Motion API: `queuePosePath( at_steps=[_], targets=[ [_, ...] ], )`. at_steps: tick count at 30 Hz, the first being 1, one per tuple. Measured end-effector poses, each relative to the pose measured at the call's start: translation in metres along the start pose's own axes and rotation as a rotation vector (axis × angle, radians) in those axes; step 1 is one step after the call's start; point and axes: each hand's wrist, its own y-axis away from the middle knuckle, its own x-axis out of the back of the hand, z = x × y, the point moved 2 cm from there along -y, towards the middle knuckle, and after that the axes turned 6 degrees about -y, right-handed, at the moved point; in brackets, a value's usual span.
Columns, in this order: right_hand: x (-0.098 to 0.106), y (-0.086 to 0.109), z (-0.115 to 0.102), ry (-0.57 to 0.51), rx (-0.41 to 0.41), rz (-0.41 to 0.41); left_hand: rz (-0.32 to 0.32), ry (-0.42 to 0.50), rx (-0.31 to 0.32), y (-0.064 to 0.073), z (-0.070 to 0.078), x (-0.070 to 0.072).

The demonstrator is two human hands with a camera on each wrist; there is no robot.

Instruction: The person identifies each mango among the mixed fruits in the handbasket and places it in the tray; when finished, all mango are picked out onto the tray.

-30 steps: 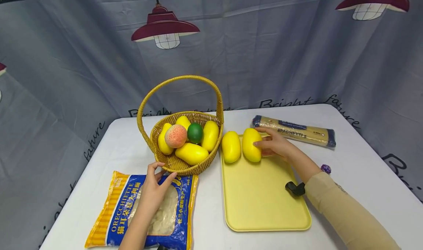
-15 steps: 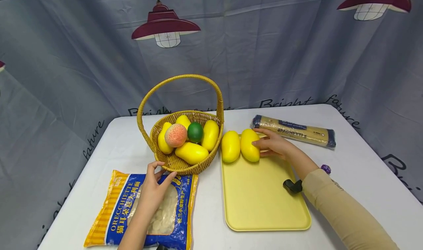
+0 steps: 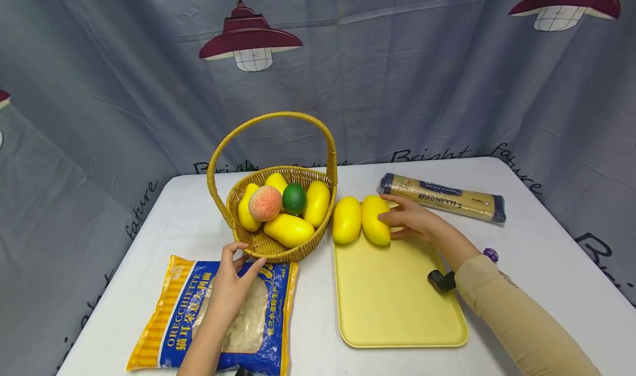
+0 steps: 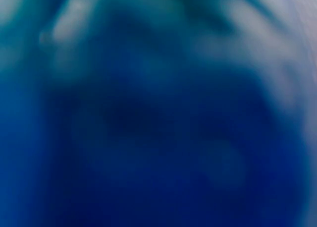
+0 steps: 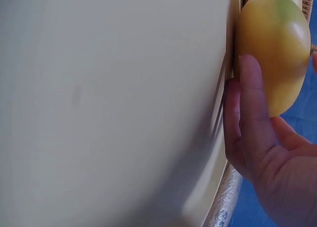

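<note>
My left hand (image 3: 232,287) holds the front rim of a woven basket (image 3: 310,247), its forearm lying over a blue and yellow bag of orecchiette (image 3: 174,315). The left wrist view is only a dark blue blur. Inside the basket are several yellow mangoes (image 3: 288,231), a peach (image 3: 265,204) and a dark green round fruit (image 3: 294,199). On the far end of a yellow tray (image 3: 397,298), my right hand (image 3: 409,218) grips a mango (image 3: 374,221) from its right side, with fingers along both sides of it (image 5: 272,33). Another mango (image 3: 346,221) lies close beside it, next to the basket.
A pack of spaghetti (image 3: 447,198) lies behind the tray. To the tray's right is a small purple wrapped item (image 3: 491,254), close to my right sleeve. The basket's tall handle (image 3: 273,116) arches over the fruit. A grey curtain (image 3: 397,89) hangs behind the white table (image 3: 313,321).
Within the first half second my right hand and its mango shifted slightly left, towards the other mango. Since then they have barely moved. My left hand stays at the basket rim.
</note>
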Motion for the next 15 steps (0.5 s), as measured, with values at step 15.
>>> queuePosePath(
  at_steps=[15],
  targets=[
    [-0.0008, 0.0072, -0.0041, 0.088, -0.014, 0.035, -0.004, -0.006, 0.007, -0.0008, -0.0006, 0.0002]
  ],
)
